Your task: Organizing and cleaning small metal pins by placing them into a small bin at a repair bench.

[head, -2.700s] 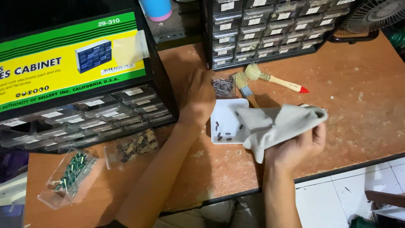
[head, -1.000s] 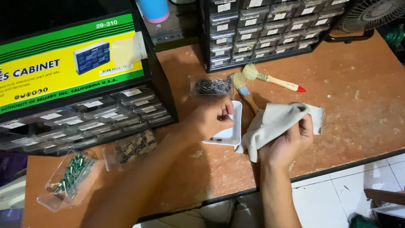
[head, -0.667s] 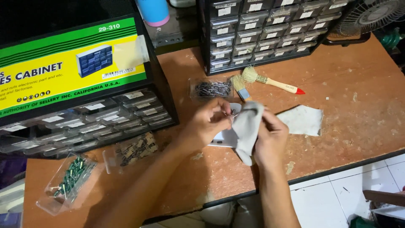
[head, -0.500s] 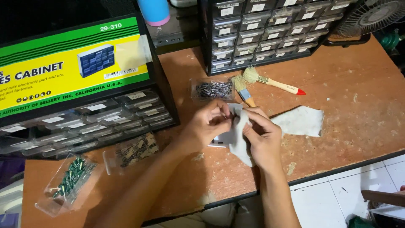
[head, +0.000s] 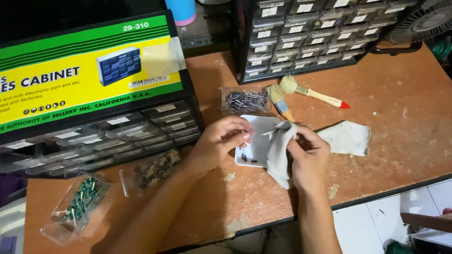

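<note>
My left hand (head: 225, 140) pinches a small part with thin metal leads above a white square tray (head: 254, 141) on the wooden table. My right hand (head: 307, 157) grips a grey cloth (head: 279, 148) and presses it around the part's leads. Another part of the cloth (head: 346, 138) lies flat on the table to the right. A few small dark parts lie in the tray's near corner.
Two paint brushes (head: 314, 93) and a clear box of dark parts (head: 245, 100) lie behind the tray. Two drawer cabinets (head: 108, 127) (head: 301, 33) stand at the back. Clear bags of green parts (head: 77, 204) and brown parts (head: 153, 170) lie at left. The table edge (head: 376, 197) runs near.
My left hand came from the clear box to the tray and picked up a small part. My right hand brought the cloth over the tray and now wraps it on the part.
</note>
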